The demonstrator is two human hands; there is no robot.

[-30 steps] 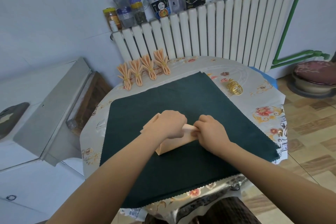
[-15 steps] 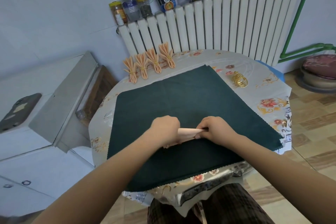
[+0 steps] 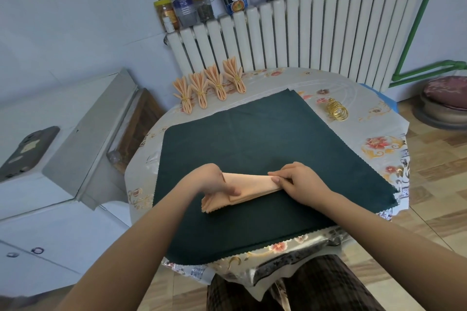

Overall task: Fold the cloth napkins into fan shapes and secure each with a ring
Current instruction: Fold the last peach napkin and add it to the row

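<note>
A peach cloth napkin [image 3: 249,188], pleated into a narrow strip, lies on the dark green mat [image 3: 265,139] near the table's front. My left hand [image 3: 214,182] grips its left part, and the pleat ends fan out below that hand. My right hand [image 3: 300,180] pinches the strip's right end between thumb and fingers. Several finished peach fan napkins [image 3: 209,86], each bound by a gold ring, lie in a row at the table's back left. A pile of loose gold rings [image 3: 337,111] sits at the back right, beside the mat.
The round table has a floral plastic cover [image 3: 379,144]. A white radiator [image 3: 290,38] behind it carries jars, bottles and boxes. A white cabinet [image 3: 50,159] stands at the left. A cushioned stool [image 3: 447,98] is on the floor at the right.
My hands have drawn apart along the napkin, so a longer stretch of the pleated strip shows between them. The camera has tilted, shifting the table lower in view.
</note>
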